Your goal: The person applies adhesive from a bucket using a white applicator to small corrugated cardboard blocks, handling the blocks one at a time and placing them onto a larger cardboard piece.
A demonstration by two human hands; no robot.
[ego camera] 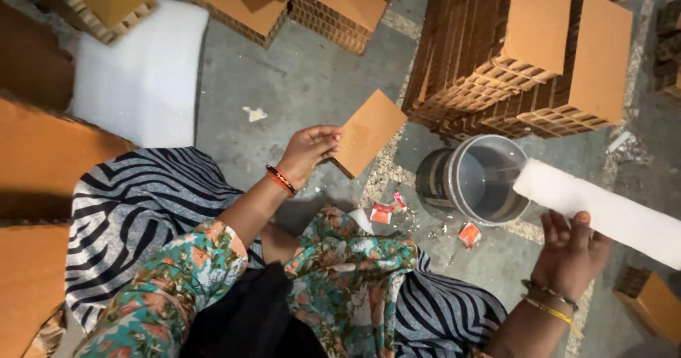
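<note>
Gripping a cardboard piece point(367, 132) — left hand point(310, 150) hiding its corner — right hand point(569, 248) under foam roll point(599, 210)

Overhead view of a seated worker on a grey concrete floor point(312, 81). Left hand point(311, 152), wrist ringed by red and black bangles point(281, 180), pinching one corner of a square orange honeycomb-cardboard tile point(368, 132) held tilted above the floor. Right hand point(569, 248), with thin bangles point(547, 303), palm up beneath a white foam roller point(603, 210), one end over the rim of a grey plastic bucket point(474, 180), possibly holding a pale liquid. Behind the bucket, stacked honeycomb tiles point(525, 53). At upper left, a white foam sheet point(145, 74). Beneath the floral-clad knees, zebra-striped cloth point(135, 209). Between knee and bucket, small red-and-white scraps point(383, 212).
</note>
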